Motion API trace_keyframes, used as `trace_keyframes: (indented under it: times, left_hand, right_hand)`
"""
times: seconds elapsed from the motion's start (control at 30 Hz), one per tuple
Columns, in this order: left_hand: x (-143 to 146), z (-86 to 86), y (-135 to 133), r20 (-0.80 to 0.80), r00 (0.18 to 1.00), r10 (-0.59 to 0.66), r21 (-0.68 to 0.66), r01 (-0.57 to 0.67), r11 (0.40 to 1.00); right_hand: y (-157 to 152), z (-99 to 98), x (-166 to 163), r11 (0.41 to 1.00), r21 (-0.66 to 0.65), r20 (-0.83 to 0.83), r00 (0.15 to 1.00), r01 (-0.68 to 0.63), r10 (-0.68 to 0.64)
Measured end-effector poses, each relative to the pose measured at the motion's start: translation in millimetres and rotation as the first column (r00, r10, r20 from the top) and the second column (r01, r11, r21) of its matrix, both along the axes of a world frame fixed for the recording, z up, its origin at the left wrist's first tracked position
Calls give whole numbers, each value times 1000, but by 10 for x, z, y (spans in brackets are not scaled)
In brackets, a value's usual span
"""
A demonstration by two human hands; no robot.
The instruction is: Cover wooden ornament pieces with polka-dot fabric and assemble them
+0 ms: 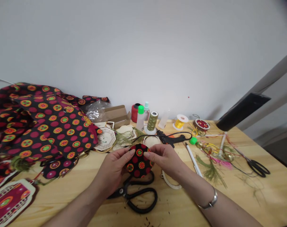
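Between both hands, above the table, is a round fabric-covered disc (140, 165), black with red dots and orange-green flowers. My left hand (116, 164) grips its left edge, thumb on the face. My right hand (165, 159) pinches the upper right edge, thumb also on the front; the fingers behind the disc are hidden. Just below the disc lie large black-handled scissors (143, 190), their blades partly covered by my left forearm. A pale ring-shaped frame (170, 182) lies on the table under my right wrist.
Patterned fabric (55, 119) is heaped at left, near a framed ornament (9, 203). Glue bottles (140, 119), a green thread cone (152, 121), yellow cord spool (180, 122) and a black glue gun (173, 138) stand or lie behind. Small scissors (259, 167) and tangled threads (212, 171) are right.
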State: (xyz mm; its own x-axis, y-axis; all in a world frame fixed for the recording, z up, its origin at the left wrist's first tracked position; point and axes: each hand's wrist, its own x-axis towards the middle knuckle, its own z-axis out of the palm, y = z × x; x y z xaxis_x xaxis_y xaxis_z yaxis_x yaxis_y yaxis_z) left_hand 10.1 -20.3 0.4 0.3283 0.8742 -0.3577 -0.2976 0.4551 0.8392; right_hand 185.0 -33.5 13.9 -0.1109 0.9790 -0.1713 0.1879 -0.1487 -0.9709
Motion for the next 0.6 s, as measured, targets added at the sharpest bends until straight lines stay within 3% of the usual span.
trace_keyframes:
  times: [0.5,0.6]
  left_hand:
    - [-44,-51,4,125,971,-203,-13,206,978]
    - [-48,-60,0,150,970,-194,-12,198,980]
  right_hand:
    - [23,-17,63,999,17,47,998,37,-38]
    - [5,-25,68,989,141,134,989,49,-68]
